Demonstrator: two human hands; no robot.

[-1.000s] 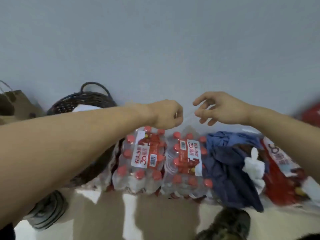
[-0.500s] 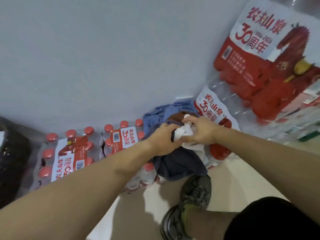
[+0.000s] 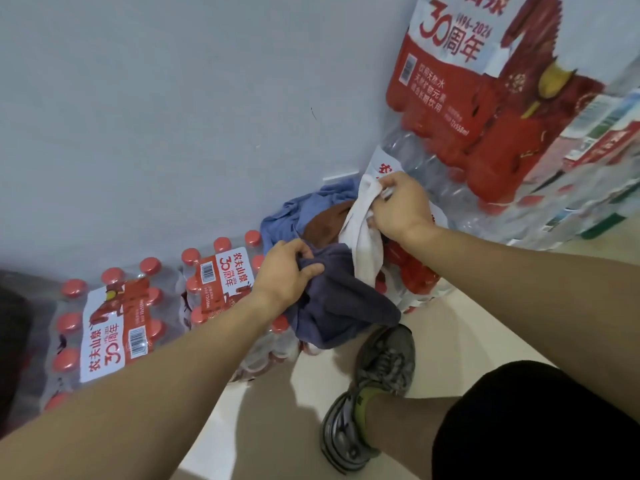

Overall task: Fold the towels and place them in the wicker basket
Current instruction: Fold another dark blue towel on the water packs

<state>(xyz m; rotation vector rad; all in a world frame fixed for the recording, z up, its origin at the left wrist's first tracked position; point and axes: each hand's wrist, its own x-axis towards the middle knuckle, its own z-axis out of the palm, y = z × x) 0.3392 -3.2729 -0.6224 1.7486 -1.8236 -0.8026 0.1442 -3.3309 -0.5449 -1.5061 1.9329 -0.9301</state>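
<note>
**A:** What is nearest the viewer?

**B:** A grey laced sneaker [image 3: 375, 393] on pale floor tiles [image 3: 460, 327], at the near right, below a leg in black shorts [image 3: 540, 420]. Two bare forearms reach away from the viewer toward a heap of cloth.

**A:** What are the hands doing?

**B:** The left hand [image 3: 289, 268] has its fingers and thumb curled round a bunched fold of a dark navy terry towel [image 3: 343, 310], which sags down the near side of the heap. The right hand [image 3: 401, 209], a little farther and to the right, pinches a white cotton towel [image 3: 363, 237] and holds it up so it hangs in a strip.

**A:** And beyond them?

**B:** A brown towel [image 3: 325, 223] and a light blue towel [image 3: 298, 213] lie crumpled against the grey wall [image 3: 173, 116]. Shrink-wrapped packs of red-capped water bottles [image 3: 114, 327] sit to the left, and taller stacked packs [image 3: 485, 109] at the far right.

**A:** How far along is the job?

**B:** Early, I'd say. Every towel visible is unfolded; the white one looks like it is only being picked out. The wicker basket cannot be identified here; only a dark blurred shape sits at the left edge.
</note>
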